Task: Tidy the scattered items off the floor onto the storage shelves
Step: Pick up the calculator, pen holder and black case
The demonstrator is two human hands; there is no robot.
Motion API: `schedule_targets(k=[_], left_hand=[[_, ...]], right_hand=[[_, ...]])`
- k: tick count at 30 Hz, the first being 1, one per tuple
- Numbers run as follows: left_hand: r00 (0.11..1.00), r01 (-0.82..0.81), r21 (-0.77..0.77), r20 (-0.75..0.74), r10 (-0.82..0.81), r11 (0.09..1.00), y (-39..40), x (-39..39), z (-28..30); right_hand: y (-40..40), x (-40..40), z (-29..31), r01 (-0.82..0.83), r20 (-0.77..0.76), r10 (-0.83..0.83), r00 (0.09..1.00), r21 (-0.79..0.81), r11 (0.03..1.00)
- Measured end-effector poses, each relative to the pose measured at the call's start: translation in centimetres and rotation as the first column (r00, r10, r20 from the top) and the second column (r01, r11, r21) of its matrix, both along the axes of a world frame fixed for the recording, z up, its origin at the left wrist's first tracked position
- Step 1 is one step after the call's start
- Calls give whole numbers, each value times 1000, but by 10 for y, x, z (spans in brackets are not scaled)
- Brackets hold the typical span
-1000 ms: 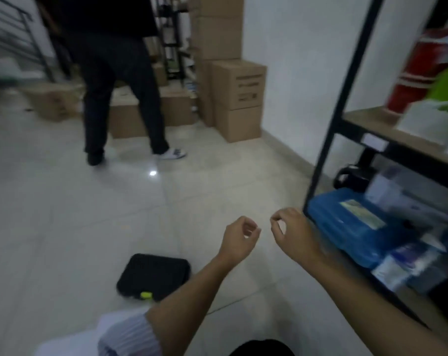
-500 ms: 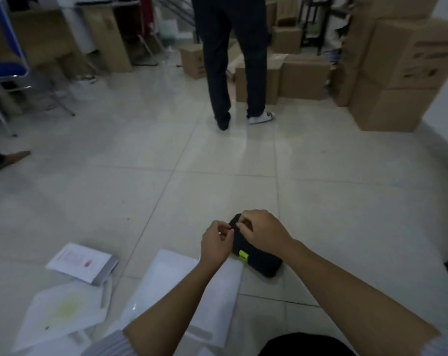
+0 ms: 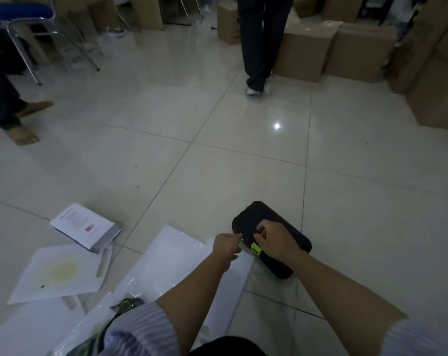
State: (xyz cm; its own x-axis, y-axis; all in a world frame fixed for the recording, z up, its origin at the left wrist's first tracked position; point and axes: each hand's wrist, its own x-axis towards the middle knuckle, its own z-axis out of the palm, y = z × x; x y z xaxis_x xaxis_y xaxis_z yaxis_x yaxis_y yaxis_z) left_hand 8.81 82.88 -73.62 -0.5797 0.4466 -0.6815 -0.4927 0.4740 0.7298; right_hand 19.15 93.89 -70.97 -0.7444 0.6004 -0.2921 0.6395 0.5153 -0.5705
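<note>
The tiled floor (image 3: 243,155) carries loose white sheets (image 3: 61,273) and a white box (image 3: 85,227) at 8 o'clock, likely still awaiting shelving. The black case (image 3: 292,235) lies flat at 5 o'clock, long axis running 10 to 4 o'clock, green latch (image 3: 256,249) facing the person. The right hand (image 3: 274,240) curls onto its top and the left hand (image 3: 226,244) pinches at its near edge, apparently to lift it.

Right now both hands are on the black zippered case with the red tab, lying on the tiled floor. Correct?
Not quite: the tab is bright green, not red. The head view shows the left hand and right hand on the black zippered case, lying on the tiled floor.
</note>
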Motion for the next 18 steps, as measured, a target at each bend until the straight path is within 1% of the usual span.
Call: schedule_targets(k=[2,4,6,8,9,11,13,14,16,18], left_hand=[[999,-6,-25,34,7,1000,14,-1,-24],[1000,13,-50,14,-12,999,23,2,-48],[1000,-12,-50,-23,11,999,30,9,-73],[990,-113,-52,-86,108,992,36,19,-89],[976,-175,-36,-134,169,984,39,23,-95],[939,-245,23,-241,244,969,43,25,-102],[917,-267,80,-285,278,960,47,16,-106],[918,-256,79,-292,267,964,50,8,-107],[937,-185,51,-293,191,981,57,-12,-110],[959,-37,12,-282,38,999,64,-30,-116]], right_hand=[[6,12,-28,204,-47,-204,978,-17,979],[8,25,-53,417,-62,-415,908,33,908],[9,36,-71,600,-23,-600,799,62,797],[9,45,-84,739,37,-739,673,3,673],[9,49,-91,782,68,-779,623,-48,621],[12,55,-107,814,144,-802,580,-141,563],[16,60,-124,817,201,-798,569,-250,520],[18,63,-132,808,216,-793,569,-326,491],[19,64,-138,768,204,-791,577,-466,440],[19,61,-139,738,149,-822,549,-547,394]])
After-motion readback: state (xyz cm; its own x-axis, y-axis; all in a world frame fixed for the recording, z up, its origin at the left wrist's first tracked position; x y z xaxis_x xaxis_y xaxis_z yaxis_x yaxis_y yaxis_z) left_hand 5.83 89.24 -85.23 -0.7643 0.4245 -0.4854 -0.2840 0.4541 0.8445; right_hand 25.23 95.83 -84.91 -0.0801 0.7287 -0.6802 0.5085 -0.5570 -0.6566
